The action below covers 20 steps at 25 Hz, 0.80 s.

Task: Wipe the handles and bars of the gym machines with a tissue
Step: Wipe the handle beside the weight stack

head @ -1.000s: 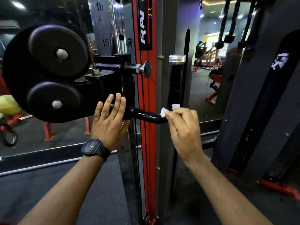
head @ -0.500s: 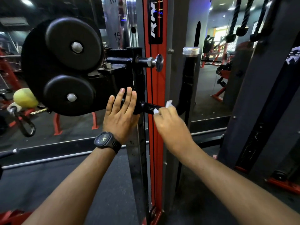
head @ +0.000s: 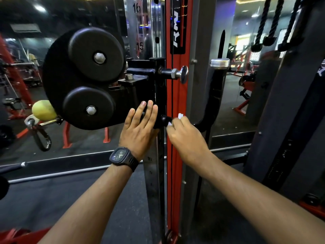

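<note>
One scrunched white tissue (head: 180,116) is pinched in our right hand (head: 186,138) right at the inner end of the black bent handle (head: 214,95), where it joins the pulley carriage (head: 136,90), and our left hand (head: 140,128), watch (head: 121,156) on, lies flat, fingers straight and together, on that carriage.

Crumpled white tissue (head: 179,116) against the horizontal end of a black, chrome-capped, upturned handle (head: 215,95)
</note>
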{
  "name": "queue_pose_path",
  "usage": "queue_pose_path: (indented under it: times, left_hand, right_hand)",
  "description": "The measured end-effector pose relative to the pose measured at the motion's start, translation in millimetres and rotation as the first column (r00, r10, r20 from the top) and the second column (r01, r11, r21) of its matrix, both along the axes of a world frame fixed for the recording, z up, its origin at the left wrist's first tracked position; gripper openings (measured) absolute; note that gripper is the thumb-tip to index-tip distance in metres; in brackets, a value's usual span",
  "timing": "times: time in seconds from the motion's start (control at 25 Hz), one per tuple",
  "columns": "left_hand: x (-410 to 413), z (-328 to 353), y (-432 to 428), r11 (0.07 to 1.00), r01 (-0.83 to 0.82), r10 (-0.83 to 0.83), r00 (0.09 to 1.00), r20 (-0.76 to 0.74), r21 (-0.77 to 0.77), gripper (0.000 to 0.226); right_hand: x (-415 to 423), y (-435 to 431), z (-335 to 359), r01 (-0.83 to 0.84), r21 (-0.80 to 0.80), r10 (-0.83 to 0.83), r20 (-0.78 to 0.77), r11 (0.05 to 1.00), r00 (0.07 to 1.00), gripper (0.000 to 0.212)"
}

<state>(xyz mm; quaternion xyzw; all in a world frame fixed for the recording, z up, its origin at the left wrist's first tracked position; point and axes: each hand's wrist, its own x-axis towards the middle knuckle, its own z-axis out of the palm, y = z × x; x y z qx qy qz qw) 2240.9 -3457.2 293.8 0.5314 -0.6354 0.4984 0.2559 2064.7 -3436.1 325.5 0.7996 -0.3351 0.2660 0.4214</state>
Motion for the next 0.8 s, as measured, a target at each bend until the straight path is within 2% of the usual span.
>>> queue_pose_path:
  times: [0.12,0.2,0.24,0.28,0.32,0.36,0.4,0.44,0.48,0.52,0.56,0.64,0.72,0.8]
  left_hand:
    - [2.0,-2.0,-1.1,1.0,-0.015,0.015,1.0,0.012,0.008,0.066]
    - [3.9,-1.1,-0.6,0.999,-0.018,0.017,1.0,0.026,0.027,0.069]
    - [4.0,-0.5,-0.5,0.999,-0.018,0.017,1.0,0.022,0.03,0.068]
    - [2.8,-0.6,-0.5,0.999,-0.011,0.011,1.0,0.008,0.03,0.068]
    - [0.7,-1.1,-0.6,1.0,0.002,-0.001,1.0,-0.014,0.031,0.067]
    - [-1.7,-1.7,-0.5,0.999,0.012,-0.011,0.999,-0.034,0.033,0.069]
    - [-3.3,-1.5,-0.2,0.999,0.015,-0.013,0.999,-0.049,0.036,0.072]
    - [-3.6,-0.9,0.2,0.999,0.015,-0.013,0.998,-0.054,0.041,0.075]
    - [-3.4,-0.2,1.0,0.999,0.021,-0.018,0.998,-0.054,0.047,0.076]
    - [-2.5,0.3,2.0,0.998,0.028,-0.025,0.998,-0.051,0.051,0.077]
    - [-1.5,0.6,2.4,0.998,0.033,-0.031,0.998,-0.046,0.052,0.077]
    - [-0.2,1.2,2.1,0.998,0.032,-0.03,0.999,-0.038,0.052,0.076]
    - [1.3,0.9,-0.1,0.999,0.026,-0.024,0.999,-0.031,0.042,0.069]
    - [2.0,-0.8,-1.8,0.999,0.011,-0.01,1.0,-0.018,0.034,0.066]
  right_hand:
    - [14.8,-1.7,6.4,0.013,0.03,-0.012,-0.035,0.999,0.999,0.012]
    - [2.7,-7.3,-9.5,0.033,-0.051,-0.036,-0.074,0.998,0.997,0.022]
    - [-8.3,-8.3,-22.7,0.035,-0.062,-0.035,-0.008,0.997,0.999,0.025]
    - [-18.6,-3.9,-37.7,0.032,-0.019,-0.029,0.125,0.999,0.992,0.021]
    - [-23.1,5.4,-53.0,-0.014,0.065,-0.008,0.341,0.998,0.94,0.017]
    - [-19.1,16.3,-65.9,-0.128,0.16,0.004,0.607,0.979,0.795,0.015]
    - [-6.6,27.0,-75.4,-0.324,0.207,-0.01,0.855,0.923,0.518,0.015]
    - [10.4,36.3,-79.1,-0.537,0.15,-0.105,0.988,0.83,0.114,0.015]
    - [25.0,41.7,-77.2,-0.681,-0.005,-0.269,0.916,0.732,-0.296,0.015]
    - [36.2,41.6,-72.4,-0.724,-0.172,-0.431,0.703,0.669,-0.565,0.014]
    - [44.0,35.2,-66.9,-0.717,-0.294,-0.544,0.49,0.632,-0.681,0.013]
    - [52.1,23.0,-54.8,-0.658,-0.492,-0.638,0.239,0.571,-0.732,0.014]
    - [56.4,15.2,-43.7,-0.618,-0.618,-0.674,0.184,0.487,-0.715,0.018]
    - [58.2,9.5,-35.4,-0.636,-0.653,-0.727,0.186,0.411,-0.661,0.014]
